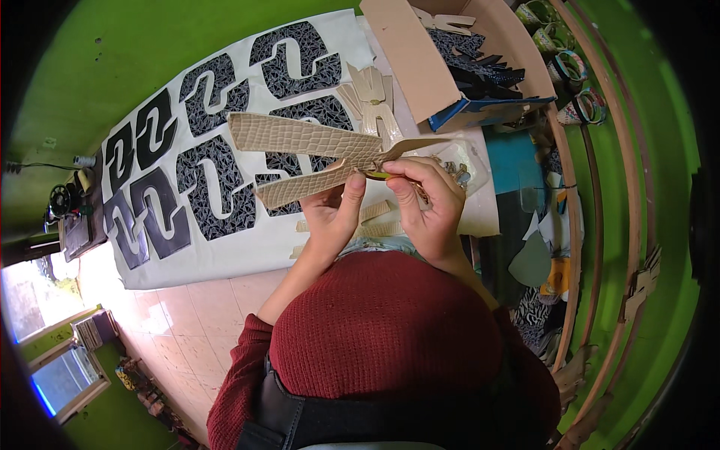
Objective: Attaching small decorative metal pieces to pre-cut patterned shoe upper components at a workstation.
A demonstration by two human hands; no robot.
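Both hands hold a beige, crocodile-textured strap piece (300, 139) above the table. Two wide bands of it spread to the left, and a narrower one points right. My left hand (330, 217) closes on its middle from below, thumb on top. Opposite it, my right hand (431, 202) pinches the piece between thumb and fingers. A small shiny yellowish part (380, 175) shows between the two hands; its exact kind is partly hidden by the fingers. Just beyond lies a stack of similar beige strap pieces (371, 84). More beige strips (375, 228) lie beneath my hands.
Several black patterned S-shaped cut pieces (281, 39) lie on the white-covered table (247, 266). A cardboard box (409, 56) of dark and beige pieces stands far right. Near my right hand, a clear tray (480, 161) sits by small metal parts (456, 174). Wooden rails (596, 247) run along the right.
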